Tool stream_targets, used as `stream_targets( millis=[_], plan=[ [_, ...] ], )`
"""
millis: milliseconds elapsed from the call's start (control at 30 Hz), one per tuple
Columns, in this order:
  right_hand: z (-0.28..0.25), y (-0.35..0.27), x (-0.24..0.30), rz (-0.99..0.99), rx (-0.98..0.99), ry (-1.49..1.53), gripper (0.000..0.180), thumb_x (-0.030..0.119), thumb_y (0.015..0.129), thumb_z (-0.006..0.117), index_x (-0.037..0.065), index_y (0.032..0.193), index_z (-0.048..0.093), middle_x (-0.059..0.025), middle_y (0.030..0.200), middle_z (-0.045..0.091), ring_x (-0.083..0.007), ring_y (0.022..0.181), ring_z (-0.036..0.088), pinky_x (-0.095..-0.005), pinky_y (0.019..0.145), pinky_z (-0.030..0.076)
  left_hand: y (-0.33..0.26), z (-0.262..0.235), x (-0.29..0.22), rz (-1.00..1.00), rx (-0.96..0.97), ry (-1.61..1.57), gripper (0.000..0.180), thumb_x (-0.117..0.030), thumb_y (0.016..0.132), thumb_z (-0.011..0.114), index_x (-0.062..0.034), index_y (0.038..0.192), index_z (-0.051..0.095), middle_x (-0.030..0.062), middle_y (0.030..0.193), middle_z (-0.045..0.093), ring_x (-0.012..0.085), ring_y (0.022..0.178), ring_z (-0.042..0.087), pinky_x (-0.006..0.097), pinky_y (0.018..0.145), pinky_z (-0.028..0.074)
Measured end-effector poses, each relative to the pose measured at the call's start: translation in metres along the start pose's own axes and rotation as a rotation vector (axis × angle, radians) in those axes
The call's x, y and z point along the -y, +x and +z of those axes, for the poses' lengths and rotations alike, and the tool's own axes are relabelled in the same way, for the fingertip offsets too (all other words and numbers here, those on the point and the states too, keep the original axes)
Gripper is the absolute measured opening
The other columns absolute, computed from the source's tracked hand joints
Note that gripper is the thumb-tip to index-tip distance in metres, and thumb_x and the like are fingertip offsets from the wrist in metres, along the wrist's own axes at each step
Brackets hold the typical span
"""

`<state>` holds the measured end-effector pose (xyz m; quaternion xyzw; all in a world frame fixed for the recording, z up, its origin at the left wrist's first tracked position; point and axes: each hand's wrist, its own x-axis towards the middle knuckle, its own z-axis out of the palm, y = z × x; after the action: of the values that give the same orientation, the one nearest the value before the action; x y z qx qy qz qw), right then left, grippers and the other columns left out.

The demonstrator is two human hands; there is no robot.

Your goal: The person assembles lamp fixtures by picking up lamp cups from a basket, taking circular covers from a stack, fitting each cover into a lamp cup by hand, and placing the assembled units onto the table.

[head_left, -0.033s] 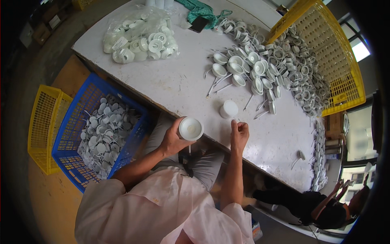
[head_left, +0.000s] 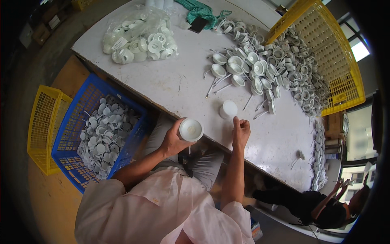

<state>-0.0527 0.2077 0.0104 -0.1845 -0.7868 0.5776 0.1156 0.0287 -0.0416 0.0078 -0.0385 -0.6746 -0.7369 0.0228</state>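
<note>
My left hand (head_left: 174, 139) is wrapped round a white round cup-shaped lamp housing (head_left: 191, 129), held face up just off the table's near edge. A thin white lead hangs below it. My right hand (head_left: 241, 131) is closed in a pinch above the table; whatever its fingertips hold, if anything, is too small to make out. Just beyond those fingertips stands a short white cylinder with a flat round top (head_left: 228, 109), possibly a stack of discs. Farther off lies a heap of white round housings with leads (head_left: 260, 69).
A tipped yellow crate (head_left: 333, 53) stands behind the heap. Clear bags of white rings (head_left: 140, 38), a dark phone (head_left: 198, 25) and green cloth (head_left: 203, 12) lie at the back. At left, a blue crate (head_left: 73, 150) holds white pieces. A co-worker (head_left: 317, 207) is at the right.
My right hand has shifted very slightly to the right. My left hand and the housing in it stay in nearly the same place.
</note>
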Motion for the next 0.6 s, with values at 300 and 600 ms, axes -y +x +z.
stream_targets(
  millis=[300,600],
  plan=[
    [0.017,0.03,0.008,0.017,0.116,-0.109,0.036,0.035,0.084,0.068,0.008,0.07,0.05,0.0016,0.06,0.048,-0.0073,0.055,0.041,-0.0234,0.05,0.036,-0.006,0.002,0.006,-0.025,0.066,0.084,0.075,-0.007,0.068,0.08,0.002,0.13,0.039,0.0106,0.117,0.056,0.0171,0.109,0.054,0.03,0.093,0.045],
    [-0.001,-0.002,0.002,0.272,0.233,0.577,0.021,0.023,0.091,0.06,0.008,0.079,0.051,-0.0009,0.068,0.053,-0.0087,0.056,0.051,-0.0204,0.047,0.041,-0.004,0.003,0.0,0.0,0.028,0.141,0.071,-0.012,0.068,0.08,-0.0003,0.127,0.044,0.0126,0.116,0.058,0.0193,0.107,0.057,0.031,0.09,0.046]
  ],
)
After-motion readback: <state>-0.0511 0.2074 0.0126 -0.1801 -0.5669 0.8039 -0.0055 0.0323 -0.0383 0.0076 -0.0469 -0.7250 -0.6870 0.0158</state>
